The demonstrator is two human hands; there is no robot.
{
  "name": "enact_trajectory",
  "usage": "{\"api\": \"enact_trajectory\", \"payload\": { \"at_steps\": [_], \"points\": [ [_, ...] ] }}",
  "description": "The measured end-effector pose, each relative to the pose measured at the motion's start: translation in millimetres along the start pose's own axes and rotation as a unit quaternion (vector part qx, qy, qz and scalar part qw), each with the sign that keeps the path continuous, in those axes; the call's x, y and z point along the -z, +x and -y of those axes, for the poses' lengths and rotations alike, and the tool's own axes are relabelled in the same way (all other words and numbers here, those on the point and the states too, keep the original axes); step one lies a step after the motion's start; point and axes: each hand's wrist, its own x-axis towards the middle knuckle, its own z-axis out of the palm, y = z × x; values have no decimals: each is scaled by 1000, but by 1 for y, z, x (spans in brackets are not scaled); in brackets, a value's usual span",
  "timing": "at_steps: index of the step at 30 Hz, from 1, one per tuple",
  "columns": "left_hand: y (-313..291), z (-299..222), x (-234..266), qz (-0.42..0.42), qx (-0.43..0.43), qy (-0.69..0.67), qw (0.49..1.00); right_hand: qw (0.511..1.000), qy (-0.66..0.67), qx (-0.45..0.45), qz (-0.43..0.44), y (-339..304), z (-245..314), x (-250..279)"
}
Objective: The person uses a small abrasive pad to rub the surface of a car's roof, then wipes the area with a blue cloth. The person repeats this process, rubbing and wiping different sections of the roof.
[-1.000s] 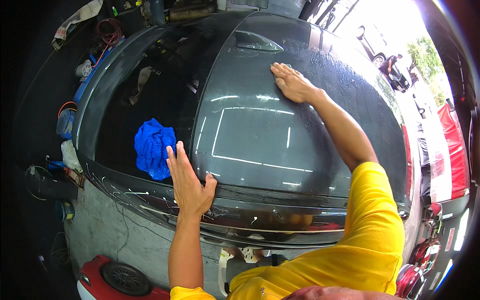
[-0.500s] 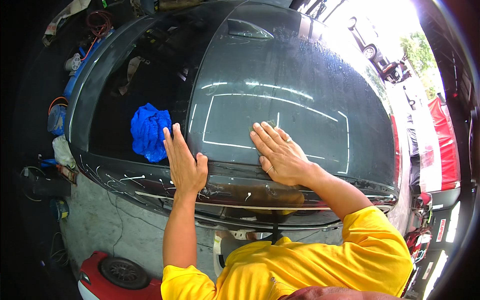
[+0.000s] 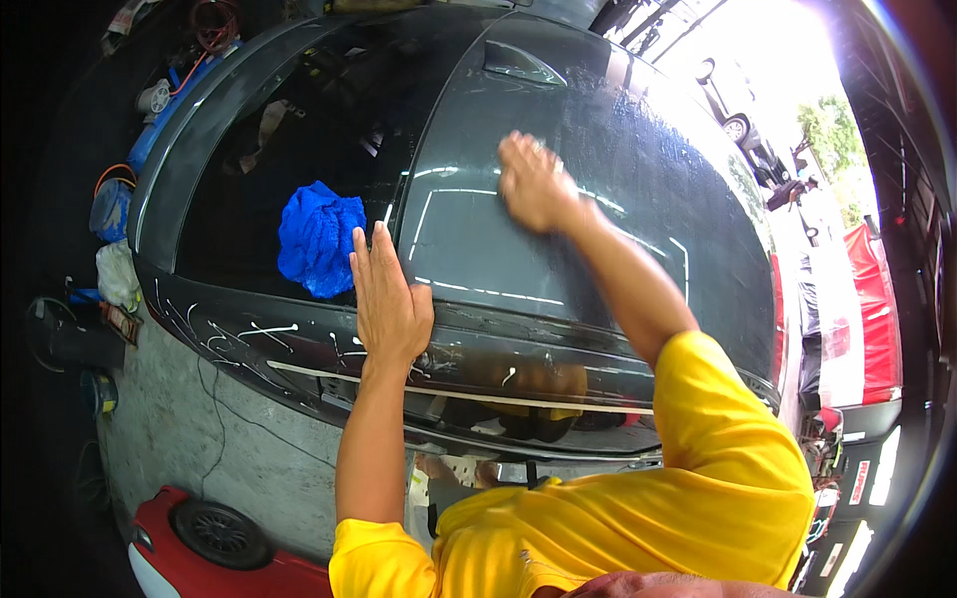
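Dark film sheet [image 3: 558, 229] lies wet on the car window [image 3: 648, 149], outlined by pale cut lines. Right hand [image 3: 533, 184], blurred, lies flat on its upper part; finger spread unclear. Left hand [image 3: 389, 299] presses open-palmed, fingers together, at the film's lower left edge. Blue cloth [image 3: 319, 239] rests just beside. Risk: uneven pressure could crease the film or slide it off line.
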Motion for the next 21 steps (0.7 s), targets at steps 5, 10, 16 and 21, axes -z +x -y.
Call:
{"api": "enact_trajectory", "payload": {
  "at_steps": [5,10,16,21],
  "points": [
    [-4,-2,2,1,-5,-1,1000,990,-56,115,54,-134,77,1],
    [-3,-7,5,16,-7,7,1000,998,-37,25,-32,-6,9,-9],
    [1,-7,-3,17,-23,-8,1000,988,-47,-134,-54,100,-47,-20],
    [0,0,2,7,12,-10,1000,994,-41,97,0,-72,80,-5]
  ]
}}
